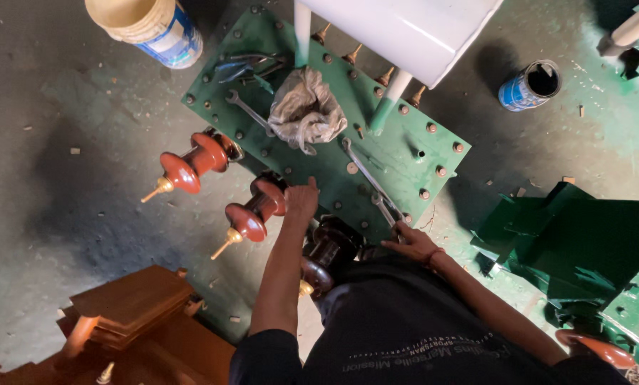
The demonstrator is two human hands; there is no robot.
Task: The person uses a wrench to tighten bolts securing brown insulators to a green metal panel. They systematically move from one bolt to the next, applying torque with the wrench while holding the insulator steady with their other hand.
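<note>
Head view shows the right hand [413, 242] closed around a spanner [385, 209] at the green cover plate's [405, 153] near edge, while the left hand [301, 199] grips the middle brown insulator [255, 212] at its base. Steadying that insulator while keeping the spanner square on its bolt seems wise.

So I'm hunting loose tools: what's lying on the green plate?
On the plate: two spanners, pliers, a crumpled bag. The bag's contents are hidden.

Glossy brown ceramic insulators [255, 210]; matt green painted metal plate [405, 153]; bare steel spanner [369, 182]; crumpled grey cloth bag [305, 110].
</note>
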